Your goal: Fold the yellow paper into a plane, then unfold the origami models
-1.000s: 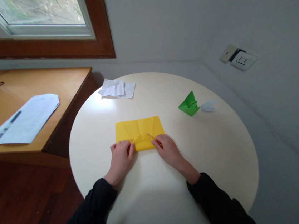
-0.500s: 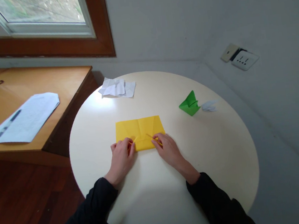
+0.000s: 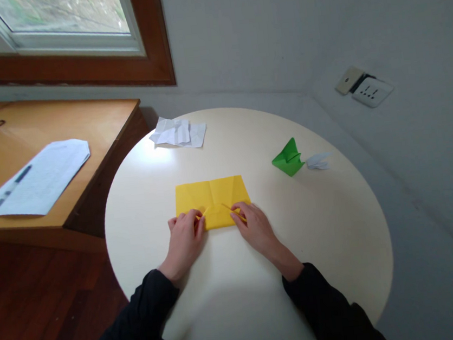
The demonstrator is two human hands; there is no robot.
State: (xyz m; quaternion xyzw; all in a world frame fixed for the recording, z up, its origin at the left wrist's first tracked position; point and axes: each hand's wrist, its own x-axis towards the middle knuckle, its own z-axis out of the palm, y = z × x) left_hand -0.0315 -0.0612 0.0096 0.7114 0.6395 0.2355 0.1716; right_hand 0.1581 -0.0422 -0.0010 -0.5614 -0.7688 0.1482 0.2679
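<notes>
Yellow paper (image 3: 212, 193), part-folded, a hand at each side of its near edge

Item 1. Yellow paper, one piece as far as can be told; centre of the frame, on the round white worktop (image 3: 331, 229). Done: upright crease at the middle, slanting crease lines on both sides, a layer along the near part. Outstanding: narrow edges beside the fingertips stand slightly raised, not yet pressed flat. Outline a broad, plain oblong; stage judged early to middle, with more folding likely owed.

Item 2. Left hand (image 3: 184, 235), lower left of centre. Thumb and fingers nearly closed, pinching a raised edge of item 1.

Item 3. Right hand (image 3: 257, 225), lower right of centre. Likewise narrow, pinching the matching edge; exact fingertip contact too small to tell.

Item 4. Green folded paper (image 3: 288, 160), right of centre, same worktop. Shaped, pointed, untouched.

Item 5. White folded piece (image 3: 318, 162), just beside item 4 on its right. Form unclear.

Item 6. White creased sheets (image 3: 177, 132), upper left of centre, at the worktop's far edge. Overlapping, well apart from both hands.
</notes>
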